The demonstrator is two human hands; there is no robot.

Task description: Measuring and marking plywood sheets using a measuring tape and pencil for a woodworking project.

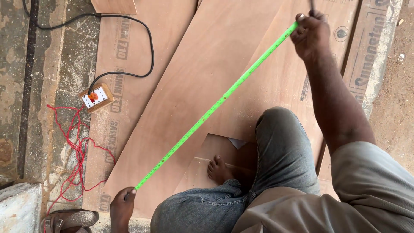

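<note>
Plywood sheets (pixel 207 64) overlapping — dusty concrete floor (pixel 56 64) alongside.

One camera gives the only view, worn on the person's head and looking steeply down, almost straight at the floor. The large plywood sheet (pixel 207 86) serves as the landmark: it fills the middle of the frame and runs diagonally from lower left to upper right. The camera sits above the sheet's near edge, close enough that the person's own bent knee (pixel 280 129) and shoulder crowd the lower right corner. Left of the sheet the view takes in a strip of rough concrete floor (pixel 60 64); right of it, a band of sandy ground (pixel 399 99). With no second view, nothing is shared.
</note>
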